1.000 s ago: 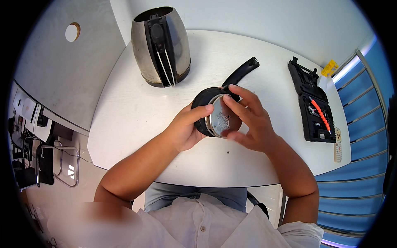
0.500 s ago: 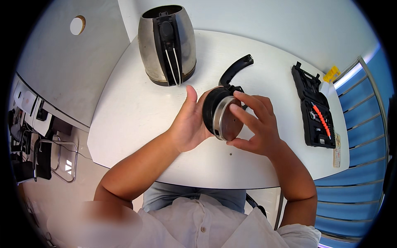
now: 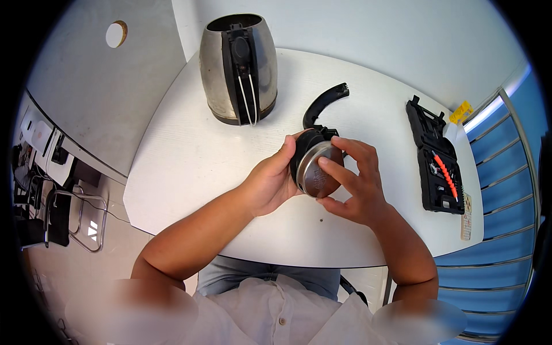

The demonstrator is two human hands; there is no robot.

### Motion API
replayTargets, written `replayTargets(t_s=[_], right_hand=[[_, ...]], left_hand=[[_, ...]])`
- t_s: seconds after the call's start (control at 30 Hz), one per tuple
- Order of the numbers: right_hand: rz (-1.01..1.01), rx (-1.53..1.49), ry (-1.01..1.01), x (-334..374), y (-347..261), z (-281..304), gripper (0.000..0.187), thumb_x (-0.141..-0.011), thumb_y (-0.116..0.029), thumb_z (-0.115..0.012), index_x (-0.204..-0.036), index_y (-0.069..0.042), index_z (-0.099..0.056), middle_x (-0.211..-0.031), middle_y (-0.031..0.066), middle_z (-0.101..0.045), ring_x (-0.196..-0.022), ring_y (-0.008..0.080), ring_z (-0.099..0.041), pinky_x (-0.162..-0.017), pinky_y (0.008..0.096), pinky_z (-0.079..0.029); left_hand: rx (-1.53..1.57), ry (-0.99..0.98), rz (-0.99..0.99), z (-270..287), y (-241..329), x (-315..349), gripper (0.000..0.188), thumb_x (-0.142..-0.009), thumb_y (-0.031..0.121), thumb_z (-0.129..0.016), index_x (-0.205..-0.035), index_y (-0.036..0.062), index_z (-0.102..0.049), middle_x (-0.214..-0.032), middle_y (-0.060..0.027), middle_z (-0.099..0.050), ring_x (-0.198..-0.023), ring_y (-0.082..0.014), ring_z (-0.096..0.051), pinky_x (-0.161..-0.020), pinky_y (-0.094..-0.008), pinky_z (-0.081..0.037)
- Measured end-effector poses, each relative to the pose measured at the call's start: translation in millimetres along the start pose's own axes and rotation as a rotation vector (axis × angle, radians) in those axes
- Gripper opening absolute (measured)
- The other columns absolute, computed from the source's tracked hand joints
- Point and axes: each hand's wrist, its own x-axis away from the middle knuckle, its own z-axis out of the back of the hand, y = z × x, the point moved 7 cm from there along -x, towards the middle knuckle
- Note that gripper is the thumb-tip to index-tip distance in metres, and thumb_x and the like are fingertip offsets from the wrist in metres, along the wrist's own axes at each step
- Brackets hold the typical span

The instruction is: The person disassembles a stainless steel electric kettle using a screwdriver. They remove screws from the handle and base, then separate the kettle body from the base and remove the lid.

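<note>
Between my hands, above the table, is a kettle lid made of a black plastic part (image 3: 304, 141) and a round metal cover (image 3: 315, 177). My left hand (image 3: 265, 187) cups the black part from the left, its thumb up along the rim. On the other side, my right hand (image 3: 361, 185) holds the metal cover by its edge, with the index finger against its face. Whether the two parts are fastened together, I cannot tell. Just beyond lies a curved black handle piece (image 3: 326, 102). A lidless steel kettle (image 3: 213, 80) stands at the far left, two pale wires hanging down its black strip.
An open black tool case (image 3: 428, 172) with an orange flexible shaft (image 3: 445, 174) lies on the right of the white table (image 3: 178, 184). Beside it are a pale remote control (image 3: 466, 218) and a yellow object (image 3: 461, 112). A metal railing (image 3: 505, 190) runs along the right.
The metal cover now sits closer against the black part, and its face has turned more toward me. My right hand has moved with it. The view has shifted slightly.
</note>
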Motion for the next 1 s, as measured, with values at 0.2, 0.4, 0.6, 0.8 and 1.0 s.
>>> replayTargets(t_s=[0.2,0.4,0.6,0.8,1.0], right_hand=[[-0.015,-0.016,0.000,1,3,-1,0.072,-0.049,-0.012,-0.080,-0.117,-0.018,-0.056,-0.129,0.0097,-0.043,-0.110,0.0304,-0.046,-0.086,0.0398,-0.042],[0.018,-0.026,-0.010,-1,4,0,0.073,-0.048,-0.011,-0.080,-0.117,-0.019,-0.056,-0.129,0.0093,-0.043,-0.110,0.0301,-0.046,-0.086,0.0397,-0.042],[0.029,-0.014,-0.005,0,8,-1,0.073,-0.049,-0.011,-0.081,-0.117,-0.020,-0.055,-0.130,0.0083,-0.043,-0.110,0.0300,-0.046,-0.087,0.0398,-0.042],[0.005,-0.041,-0.051,1,10,-5,0.072,-0.051,-0.011,-0.080,-0.118,-0.021,-0.055,-0.130,0.0075,-0.044,-0.113,0.0293,-0.045,-0.090,0.0407,-0.041],[0.002,-0.070,-0.088,3,12,-11,0.077,-0.052,-0.012,-0.081,-0.123,-0.019,-0.051,-0.133,0.0059,-0.044,-0.117,0.0293,-0.044,-0.092,0.0408,-0.039]], left_hand=[[-0.060,0.008,-0.026,-1,3,1,0.066,-0.090,0.060,-0.029,-0.137,0.0141,-0.025,-0.132,-0.0096,-0.042,-0.122,-0.0214,-0.044,-0.094,-0.0404,-0.046],[-0.089,0.012,-0.021,4,1,0,0.069,-0.089,0.061,-0.030,-0.138,0.0121,-0.023,-0.132,-0.0116,-0.041,-0.121,-0.0230,-0.046,-0.093,-0.0395,-0.048],[-0.132,0.020,-0.011,2,1,1,0.069,-0.089,0.061,-0.029,-0.137,0.0119,-0.024,-0.132,-0.0116,-0.040,-0.121,-0.0239,-0.046,-0.094,-0.0393,-0.048],[-0.159,0.024,0.010,2,-2,2,0.068,-0.090,0.061,-0.030,-0.138,0.0130,-0.024,-0.132,-0.0095,-0.040,-0.120,-0.0220,-0.045,-0.091,-0.0379,-0.048],[-0.135,0.041,0.011,7,-5,4,0.064,-0.090,0.056,-0.040,-0.137,0.0136,-0.025,-0.128,-0.0090,-0.042,-0.116,-0.0196,-0.047,-0.088,-0.0370,-0.049]])
